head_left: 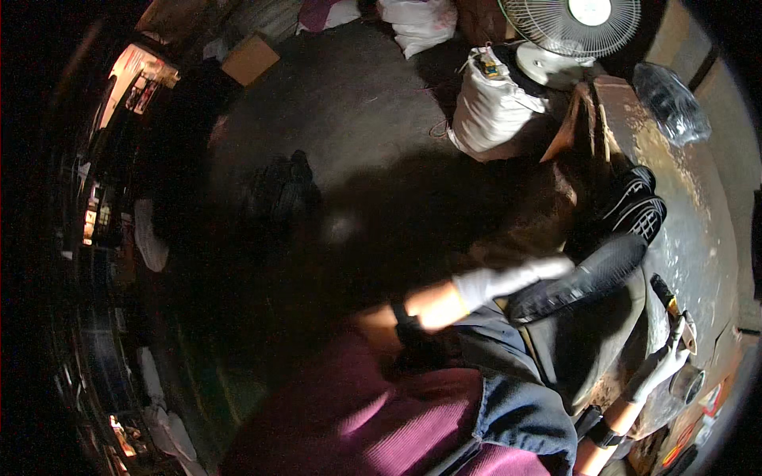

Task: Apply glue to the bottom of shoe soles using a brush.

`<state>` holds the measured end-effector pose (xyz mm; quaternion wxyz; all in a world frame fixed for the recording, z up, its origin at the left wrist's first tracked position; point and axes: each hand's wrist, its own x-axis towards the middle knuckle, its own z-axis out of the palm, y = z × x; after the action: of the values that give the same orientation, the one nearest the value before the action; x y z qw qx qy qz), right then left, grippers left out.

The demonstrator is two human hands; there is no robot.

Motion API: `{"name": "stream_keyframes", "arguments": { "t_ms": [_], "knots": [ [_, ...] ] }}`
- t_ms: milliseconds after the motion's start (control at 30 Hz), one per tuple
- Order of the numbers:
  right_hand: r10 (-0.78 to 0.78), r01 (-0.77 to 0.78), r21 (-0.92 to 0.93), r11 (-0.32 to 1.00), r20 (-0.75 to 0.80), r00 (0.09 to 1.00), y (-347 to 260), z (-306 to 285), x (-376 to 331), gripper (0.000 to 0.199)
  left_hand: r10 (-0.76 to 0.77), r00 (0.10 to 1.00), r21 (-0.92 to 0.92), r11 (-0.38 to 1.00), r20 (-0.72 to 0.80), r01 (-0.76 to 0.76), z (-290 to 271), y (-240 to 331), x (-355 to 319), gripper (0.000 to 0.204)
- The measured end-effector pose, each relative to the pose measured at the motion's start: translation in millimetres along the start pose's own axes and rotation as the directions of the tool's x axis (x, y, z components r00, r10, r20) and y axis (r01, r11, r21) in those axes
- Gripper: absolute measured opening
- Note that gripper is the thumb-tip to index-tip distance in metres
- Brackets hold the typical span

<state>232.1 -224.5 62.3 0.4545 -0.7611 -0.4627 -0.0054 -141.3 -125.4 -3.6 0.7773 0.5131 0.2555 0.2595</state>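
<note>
A black shoe with a dark rubbery surface lies across in front of me, over my lap. My left hand, in a whitish glove and smeared by motion, reaches along its near left edge with the fingers stretched out; whether they press on the shoe I cannot tell. At the lower right, my gloved right hand is closed on a slim tool with a black end and a yellow band. Its exact kind is unclear. Beside that hand stands a small round tin. More black shoes with white lines lie farther up.
A worn grey bench top runs along the right, bearing a clear plastic bag. Beyond are a white sack, a standing fan, another white bag and a cardboard box. The left side is very dark.
</note>
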Motion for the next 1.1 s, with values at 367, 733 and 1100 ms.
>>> {"name": "stream_keyframes", "arguments": {
  "t_ms": [367,733,1100],
  "knots": [
    [0.057,0.035,-0.303,0.952,0.289,0.956,-170,-49,11,0.038,-0.035,0.281,-0.283,0.088,-0.959,-0.955,-227,30,-161,0.069],
    [0.276,-0.182,0.252,0.950,-0.412,0.869,-12,-63,15,0.035,0.606,0.646,0.850,-0.098,0.464,-0.518,32,36,189,0.029],
    [-0.181,-0.032,-0.687,0.726,-0.235,0.955,143,-143,25,0.020,-0.005,0.667,0.596,-0.445,0.745,-0.669,35,51,237,0.010]
  ]
}}
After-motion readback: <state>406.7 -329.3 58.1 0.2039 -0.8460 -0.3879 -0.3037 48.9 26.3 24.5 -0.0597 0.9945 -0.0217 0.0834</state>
